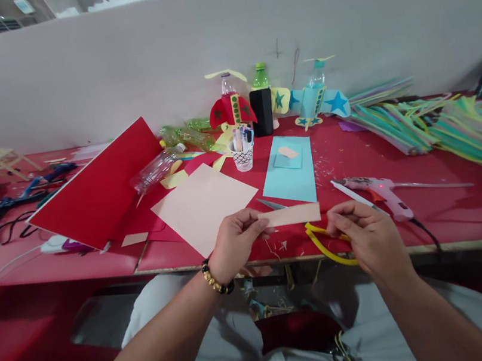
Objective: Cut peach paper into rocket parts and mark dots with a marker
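Note:
My left hand [242, 232] pinches one end of a narrow peach paper strip [294, 215], held level above the table's front edge. Just past the strip's other end is my right hand [361, 229], its fingers curled together; whether anything is between them is hidden. Scissors with yellow handles [327, 250] lie partly behind the strip and my right hand, with a blade tip showing beyond the strip. A large peach sheet [208, 200] lies left of the strip. Behind it, a light blue sheet [289, 180] carries a smaller blue piece and a rounded peach piece [288, 152].
A pink glue gun [385, 192] and a white pen-like tool [351, 191] lie at right. A patterned pen cup [243, 159], a black phone [262, 112] and bottle airplanes [230, 106] stand behind. A red board [106, 185] leans left; pipe cleaners [400, 126] pile right.

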Demonstrator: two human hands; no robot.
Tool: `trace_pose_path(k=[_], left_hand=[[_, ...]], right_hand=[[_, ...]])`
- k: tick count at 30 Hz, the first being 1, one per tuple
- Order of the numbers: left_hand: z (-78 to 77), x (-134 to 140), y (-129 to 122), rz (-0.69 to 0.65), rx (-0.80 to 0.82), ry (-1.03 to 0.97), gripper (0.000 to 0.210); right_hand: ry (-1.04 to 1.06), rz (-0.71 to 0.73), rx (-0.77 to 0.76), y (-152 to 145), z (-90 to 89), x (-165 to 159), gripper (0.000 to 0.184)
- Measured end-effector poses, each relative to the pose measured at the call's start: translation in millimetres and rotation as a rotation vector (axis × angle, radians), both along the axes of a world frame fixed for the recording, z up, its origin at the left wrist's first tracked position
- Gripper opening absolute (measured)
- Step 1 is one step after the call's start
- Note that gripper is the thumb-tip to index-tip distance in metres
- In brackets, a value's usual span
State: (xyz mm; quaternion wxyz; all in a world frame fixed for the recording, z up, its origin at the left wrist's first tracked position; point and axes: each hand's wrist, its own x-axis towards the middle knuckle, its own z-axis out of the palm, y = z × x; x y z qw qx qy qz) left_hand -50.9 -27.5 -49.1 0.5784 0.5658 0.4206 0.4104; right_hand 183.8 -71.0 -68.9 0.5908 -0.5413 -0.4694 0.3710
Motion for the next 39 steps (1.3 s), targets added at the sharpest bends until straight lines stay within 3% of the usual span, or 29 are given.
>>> trace_pose_path(k=[4,8,10,15,22,27,32,39], left_hand=[[-1.9,-4.4,2.9,0.105,0.134,0.073,0.011],[-4.5,-9.0,2.9,0.172,0.27,0.087,0.006],[-4.9,-11.2,1.5,0.175,0.373,0.068,0.016],[-3.7,-16.1,0.0,0.181,0.747,0.11,0.024],[-7.4,-22.4,5.1,0.201,0.983,0.183,0.03],[-6.7,-25.8,4.9,0.235,1.076,0.247,0.033],[-5.8,-27.0,6.2,0.266,1.076,0.352,0.029],[-1.1,-27.0,17.5,0.306,1.019,0.518,0.02]], right_hand=[[-0.427,-0.029,0.01,-1.5,3.9,12.8,0.014],[-0.907,0.117,0.139,-2.1,1.8,22.2,0.02],[-1.01,0.188,0.156,-1.7,-2.8,24.5,0.025],[-1.111,0.167,0.146,1.5,-13.6,26.4,0.031],[-1.071,0.173,0.072,2.1,-14.5,26.7,0.035],[-0.951,0.166,-0.088,-3.2,-9.4,31.0,0.036],[-0.654,0.137,-0.231,-6.8,-3.4,34.2,0.035],[0.006,0.082,-0.321,-4.4,14.0,44.2,0.057]])
